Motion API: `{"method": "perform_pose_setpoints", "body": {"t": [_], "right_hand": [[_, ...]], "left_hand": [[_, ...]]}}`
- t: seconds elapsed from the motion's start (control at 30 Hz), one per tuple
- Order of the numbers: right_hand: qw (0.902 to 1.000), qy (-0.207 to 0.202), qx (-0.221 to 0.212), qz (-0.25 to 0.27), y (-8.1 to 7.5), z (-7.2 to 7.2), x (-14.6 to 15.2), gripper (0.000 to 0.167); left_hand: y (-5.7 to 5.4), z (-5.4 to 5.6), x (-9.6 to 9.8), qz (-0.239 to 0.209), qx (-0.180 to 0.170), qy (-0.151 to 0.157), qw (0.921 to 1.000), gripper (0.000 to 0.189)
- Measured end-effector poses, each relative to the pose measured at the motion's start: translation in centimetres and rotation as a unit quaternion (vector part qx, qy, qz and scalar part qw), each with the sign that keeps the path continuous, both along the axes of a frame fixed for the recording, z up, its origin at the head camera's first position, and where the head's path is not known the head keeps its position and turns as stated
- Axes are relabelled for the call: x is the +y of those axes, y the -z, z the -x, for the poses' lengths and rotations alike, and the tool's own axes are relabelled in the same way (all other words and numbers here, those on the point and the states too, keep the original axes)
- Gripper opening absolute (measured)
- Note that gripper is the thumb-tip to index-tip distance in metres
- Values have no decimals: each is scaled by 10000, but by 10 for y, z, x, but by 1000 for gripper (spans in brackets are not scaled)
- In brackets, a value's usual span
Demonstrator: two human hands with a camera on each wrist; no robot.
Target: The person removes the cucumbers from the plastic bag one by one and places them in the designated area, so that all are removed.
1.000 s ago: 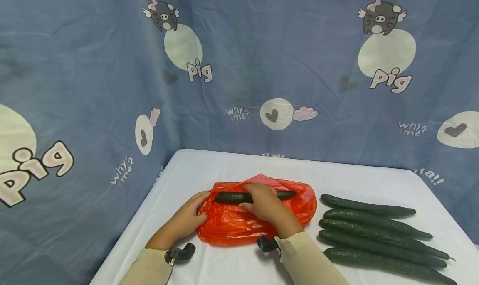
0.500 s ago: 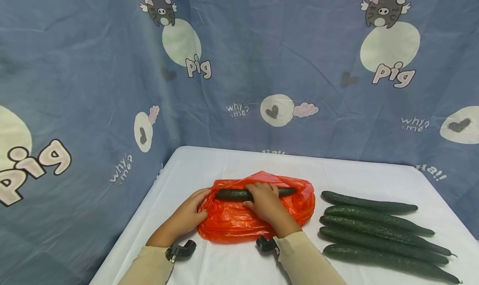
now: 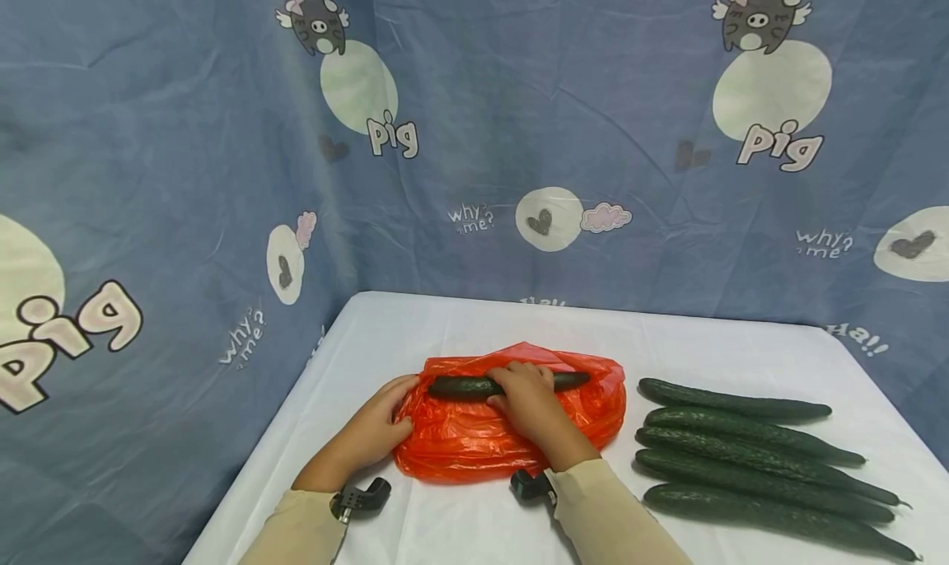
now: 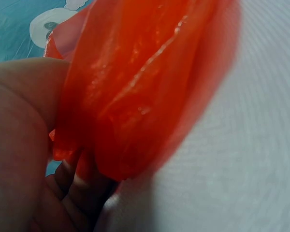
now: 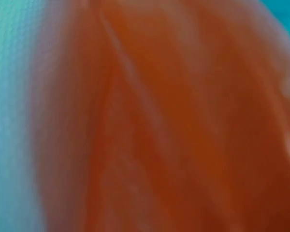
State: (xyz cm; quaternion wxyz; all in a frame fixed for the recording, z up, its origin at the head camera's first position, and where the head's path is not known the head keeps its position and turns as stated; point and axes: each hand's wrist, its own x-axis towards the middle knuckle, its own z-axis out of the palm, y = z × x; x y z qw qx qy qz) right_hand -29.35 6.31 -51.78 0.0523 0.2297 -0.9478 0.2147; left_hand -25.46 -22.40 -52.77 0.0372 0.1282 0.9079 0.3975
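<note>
A red plastic bag [image 3: 463,445] lies spread on the white table in the head view. One dark green cucumber [image 3: 461,388] lies sideways at the bag's far part, with red film in front of and behind it. My right hand [image 3: 530,404] comes down over the middle of this cucumber and grips it, covering part of its length. At the bag's left end, my left hand [image 3: 371,427] holds the film; the left wrist view shows the bag's edge [image 4: 135,82] between thumb and fingers. Blurred red film [image 5: 174,121] fills most of the right wrist view.
Several long cucumbers [image 3: 749,466] lie side by side on the white-covered table [image 3: 445,318], right of the bag. A blue curtain [image 3: 460,137] printed with pigs hangs behind and along the left side. Each wrist wears a black strap-on device [image 3: 363,497].
Both hands keep their hold on the bag and the cucumber, nearly still. The head view has shifted slightly.
</note>
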Motion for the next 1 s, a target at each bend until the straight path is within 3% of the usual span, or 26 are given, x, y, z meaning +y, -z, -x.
{"method": "perform_pose_setpoints", "body": {"t": [0.3, 0.53, 1.0], "right_hand": [[9998, -3, 207, -80, -9, -4, 3, 45], [10000, -30, 61, -70, -23, -11, 6, 45], [9983, -530, -95, 210, -53, -25, 10, 43]], "left_hand": [[-3, 0, -1, -180, -83, -27, 9998, 73], [-3, -2, 0, -157, -12, -33, 9999, 73], [-5, -1, 0, -335, 63, 37, 9994, 72]]}}
